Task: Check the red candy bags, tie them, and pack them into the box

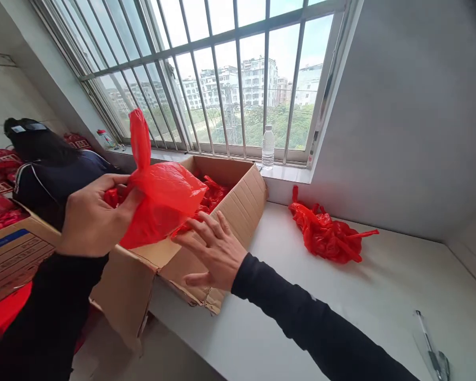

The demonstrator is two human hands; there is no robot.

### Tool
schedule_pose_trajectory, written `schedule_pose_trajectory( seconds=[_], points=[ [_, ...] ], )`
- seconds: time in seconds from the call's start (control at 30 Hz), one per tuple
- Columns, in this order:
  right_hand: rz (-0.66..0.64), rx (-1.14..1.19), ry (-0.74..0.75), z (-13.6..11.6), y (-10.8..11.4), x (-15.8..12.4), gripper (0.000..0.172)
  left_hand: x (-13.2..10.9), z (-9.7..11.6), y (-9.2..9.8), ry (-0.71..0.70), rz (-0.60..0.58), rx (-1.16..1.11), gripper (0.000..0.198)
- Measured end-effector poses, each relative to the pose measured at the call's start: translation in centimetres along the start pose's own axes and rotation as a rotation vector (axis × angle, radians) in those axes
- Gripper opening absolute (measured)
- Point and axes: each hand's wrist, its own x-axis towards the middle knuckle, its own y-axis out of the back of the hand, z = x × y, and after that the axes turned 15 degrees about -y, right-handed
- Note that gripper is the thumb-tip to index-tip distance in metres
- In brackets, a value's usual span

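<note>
My left hand [99,211] pinches a red plastic bag [166,193] near its neck, with one handle standing up above the fingers. The bag is puffed out and hangs over an open cardboard box [241,203]. My right hand [214,248] is open, fingers spread, just below and right of the bag; whether its fingertips touch the bag I cannot tell. Inside the box lie several more red plastic bags [212,196], partly hidden behind the held one. What the held bag contains does not show clearly.
On the white table [285,296], crumpled red bags [329,233] lie near the wall, and a pen [428,338] rests at the lower right. A water bottle [268,148] stands on the sill by the barred window. At left, a person [63,164] is beside another carton [19,259].
</note>
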Motion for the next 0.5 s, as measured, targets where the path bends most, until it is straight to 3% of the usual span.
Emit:
schedule_pose_trajectory(
  seconds=[0.07,0.13,0.33,0.5],
  points=[
    [-0.11,-0.001,0.062,-0.2,-2.1,1.4,0.067,1.5,-0.9,-1.7,0.047,-0.044,-0.036,0.041],
    [-0.144,0.014,0.033,-0.2,-3.4,1.3,0.063,2.7,-2.2,-3.6,0.064,-0.151,-0.069,0.035],
    [-0.059,0.104,-0.054,-1.0,-2.1,-2.8,0.059,5.2,-4.5,-11.0,0.004,-0.532,-0.027,0.033],
    [0.093,0.167,-0.094,-2.5,-2.6,-5.9,0.059,3.4,-4.5,-17.2,-0.06,-0.718,0.139,0.036]
  ],
)
